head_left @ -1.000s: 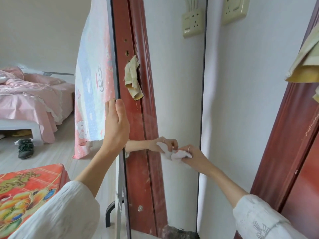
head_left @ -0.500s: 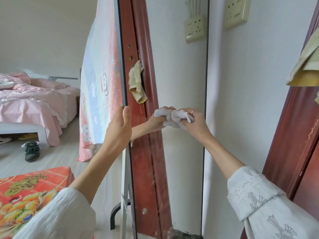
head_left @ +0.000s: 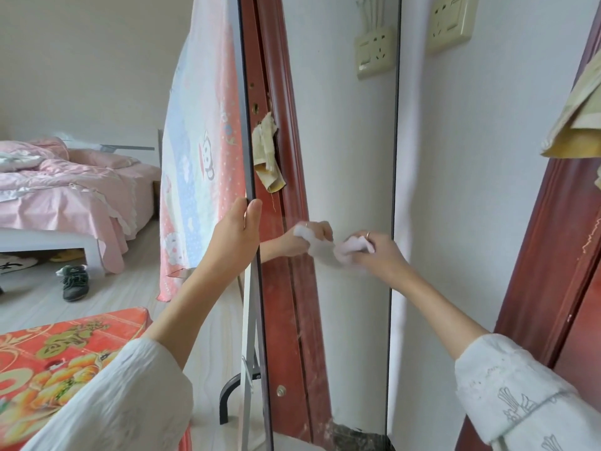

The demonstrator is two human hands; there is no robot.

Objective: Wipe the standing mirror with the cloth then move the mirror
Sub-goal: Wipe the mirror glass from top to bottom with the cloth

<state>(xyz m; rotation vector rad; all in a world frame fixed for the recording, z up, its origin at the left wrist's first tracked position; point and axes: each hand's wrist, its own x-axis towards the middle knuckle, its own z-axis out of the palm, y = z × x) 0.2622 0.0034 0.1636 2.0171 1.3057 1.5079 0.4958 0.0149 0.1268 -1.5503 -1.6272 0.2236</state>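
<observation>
A tall standing mirror [head_left: 351,151] with a thin dark frame stands upright in the middle of the view, close to the white wall on its right. Its glass reflects a red door frame, a wall socket and my own hand. My left hand [head_left: 235,237] grips the mirror's left edge at mid height, thumb on the front. My right hand [head_left: 374,252] presses a small white cloth [head_left: 349,250] flat against the glass near the right edge. The mirror's metal back leg [head_left: 248,320] shows behind the left edge.
A patterned sheet [head_left: 201,151] hangs just behind the mirror on the left. A red patterned box [head_left: 61,349] sits at my lower left. A pink bed [head_left: 65,190] and a dark shoe [head_left: 75,281] lie farther left. A red door frame [head_left: 549,271] stands at right.
My right hand with the cloth rose up the glass, then came back down and shifted toward the mirror's right edge. My left hand kept its hold on the left edge.
</observation>
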